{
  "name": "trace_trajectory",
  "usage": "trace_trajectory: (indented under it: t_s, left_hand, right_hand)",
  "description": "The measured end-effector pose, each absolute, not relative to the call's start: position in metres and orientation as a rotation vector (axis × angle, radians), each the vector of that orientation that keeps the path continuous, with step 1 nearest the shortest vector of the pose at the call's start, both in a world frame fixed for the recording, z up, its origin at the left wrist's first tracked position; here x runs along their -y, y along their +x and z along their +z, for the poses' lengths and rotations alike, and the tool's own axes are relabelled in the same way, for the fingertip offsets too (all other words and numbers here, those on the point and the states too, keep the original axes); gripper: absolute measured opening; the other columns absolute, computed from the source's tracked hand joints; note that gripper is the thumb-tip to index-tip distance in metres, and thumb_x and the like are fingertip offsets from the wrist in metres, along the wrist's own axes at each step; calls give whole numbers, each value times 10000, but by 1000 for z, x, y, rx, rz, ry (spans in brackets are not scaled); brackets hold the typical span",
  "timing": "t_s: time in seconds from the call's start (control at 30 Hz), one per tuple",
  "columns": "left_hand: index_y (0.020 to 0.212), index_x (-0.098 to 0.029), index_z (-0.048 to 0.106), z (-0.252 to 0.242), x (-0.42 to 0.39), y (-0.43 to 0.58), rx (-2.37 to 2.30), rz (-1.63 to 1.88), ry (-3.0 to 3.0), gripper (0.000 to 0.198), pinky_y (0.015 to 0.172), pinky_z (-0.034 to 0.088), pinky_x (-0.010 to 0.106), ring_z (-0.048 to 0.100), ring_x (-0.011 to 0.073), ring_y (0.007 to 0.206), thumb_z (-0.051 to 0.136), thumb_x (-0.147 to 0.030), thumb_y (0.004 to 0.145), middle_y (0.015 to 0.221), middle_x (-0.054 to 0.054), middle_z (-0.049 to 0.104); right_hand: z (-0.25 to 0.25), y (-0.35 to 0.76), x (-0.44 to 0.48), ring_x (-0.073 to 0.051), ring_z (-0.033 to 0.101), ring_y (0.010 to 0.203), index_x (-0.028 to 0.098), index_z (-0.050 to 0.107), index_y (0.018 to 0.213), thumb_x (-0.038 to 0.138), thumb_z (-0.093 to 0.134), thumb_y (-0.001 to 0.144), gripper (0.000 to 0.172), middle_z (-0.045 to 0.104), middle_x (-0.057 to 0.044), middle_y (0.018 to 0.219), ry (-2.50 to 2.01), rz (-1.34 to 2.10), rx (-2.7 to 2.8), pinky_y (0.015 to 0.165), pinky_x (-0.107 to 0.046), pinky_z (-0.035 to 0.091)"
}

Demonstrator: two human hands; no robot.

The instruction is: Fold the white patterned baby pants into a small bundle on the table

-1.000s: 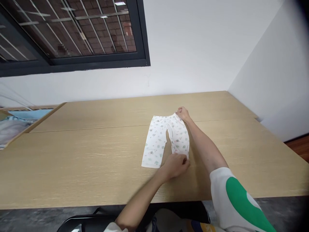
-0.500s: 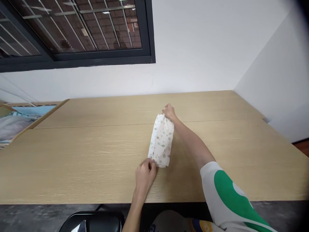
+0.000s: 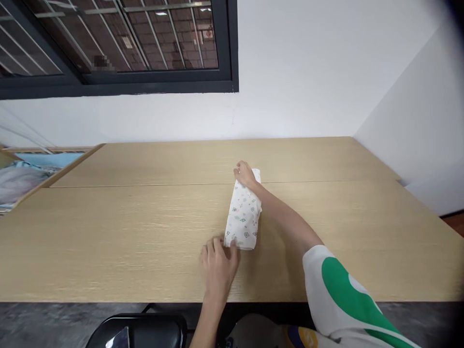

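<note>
A white folded cloth (image 3: 242,215) with a small printed pattern lies lengthwise on the wooden table, a narrow strip running away from me. At its far end, my right hand (image 3: 245,174) is over the left corner, fingers curled in on the cloth; the fingertips are partly hidden. My left hand (image 3: 219,263) is at the near left corner with its fingers apart, slightly blurred. Its thumb touches the cloth's near edge, while the other fingers are on or just above the table to the left.
The wooden table (image 3: 126,232) has a seam across it and meets a white wall (image 3: 297,72) with a dark-framed window (image 3: 145,81). A black chair (image 3: 141,331) stands at the near edge. Bedding (image 3: 25,181) shows beyond the left end.
My right hand has moved left across the cloth's far end, and the bunched top now lies flatter. My left hand has loosened its pinch and spread its fingers. The view has shifted slightly.
</note>
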State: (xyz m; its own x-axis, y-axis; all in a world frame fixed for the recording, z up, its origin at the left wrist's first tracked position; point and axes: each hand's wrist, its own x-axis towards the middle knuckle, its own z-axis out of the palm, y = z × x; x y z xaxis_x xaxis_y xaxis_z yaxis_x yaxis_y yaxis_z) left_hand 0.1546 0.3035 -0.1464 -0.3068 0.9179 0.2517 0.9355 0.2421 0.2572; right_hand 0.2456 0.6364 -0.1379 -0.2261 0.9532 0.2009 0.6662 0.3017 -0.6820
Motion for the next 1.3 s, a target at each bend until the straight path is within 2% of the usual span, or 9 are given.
trace_trajectory:
  t_s: [0.1,0.2,0.27,0.4,0.5,0.63,0.73,0.93,1.3]
  left_hand:
    - [1309,-140,613,-156,-293,169,2212,-685,-1964,395,934,474,437,622,334,1187,502,-385,1020,1314,195,655]
    - [1498,-158,480,-172,-282,183,2070,-674,-2121,489,1074,424,463,484,325,1415,481,-301,1030,1536,178,520]
    - [1511,-153,481,-182,-277,190,2053,-614,-2141,505,1098,408,495,449,348,1448,481,-302,1028,1549,181,513]
    - [1296,-149,683,-191,-270,194,2105,-450,-2145,401,1067,428,558,560,403,1311,519,-378,1010,1336,206,667]
    - [1261,-145,704,-187,-268,194,2109,-394,-2168,396,1081,431,553,542,403,1342,526,-390,1005,1339,212,666]
    - [1478,-194,566,-180,-268,195,2108,-420,-2160,507,1091,441,531,395,389,1496,534,-370,1003,1599,194,455]
    - [1551,-252,486,-179,-267,194,2109,-420,-2159,577,1085,454,531,342,391,1531,555,-368,991,1668,159,351]
    - [1571,-292,457,-181,-265,193,2117,-396,-2154,601,1088,463,531,319,376,1547,559,-380,985,1689,138,315]
    - [1584,-321,428,-180,-262,193,2158,-401,-2169,606,1095,460,539,286,363,1563,545,-406,996,1706,119,277]
  right_hand:
    - [-135,245,-590,-284,593,1262,200,552,1356,336,466,1036,358,602,-146,1379,-1127,615,2186,1089,-457,473]
    - [-137,251,-525,-283,508,1404,193,484,1494,478,457,1067,514,555,-154,1500,-684,660,2465,1169,-476,411]
    - [-143,259,-483,-253,378,1517,158,405,1575,488,402,1090,586,446,-158,1610,-404,679,2600,1236,-450,332]
    - [-160,276,-432,-218,256,1577,154,326,1632,458,439,1089,632,333,-133,1677,-120,618,2767,1281,-408,255]
    - [-173,284,-431,-226,257,1576,163,361,1617,426,458,1088,598,367,-120,1660,-112,496,2833,1287,-431,229]
    - [-182,290,-462,-256,274,1570,167,380,1607,429,433,1095,578,350,-130,1664,-203,345,2835,1277,-487,228]
    - [-185,293,-492,-266,284,1566,207,381,1611,447,429,1094,571,337,-120,1671,-311,277,2814,1268,-503,240]
    - [-192,293,-556,-275,311,1555,253,402,1603,430,463,1072,563,352,-84,1668,-506,248,2754,1265,-522,250]
    - [-192,294,-671,-274,263,1573,215,477,1560,493,469,1023,605,363,-73,1665,-900,436,2592,1304,-491,131]
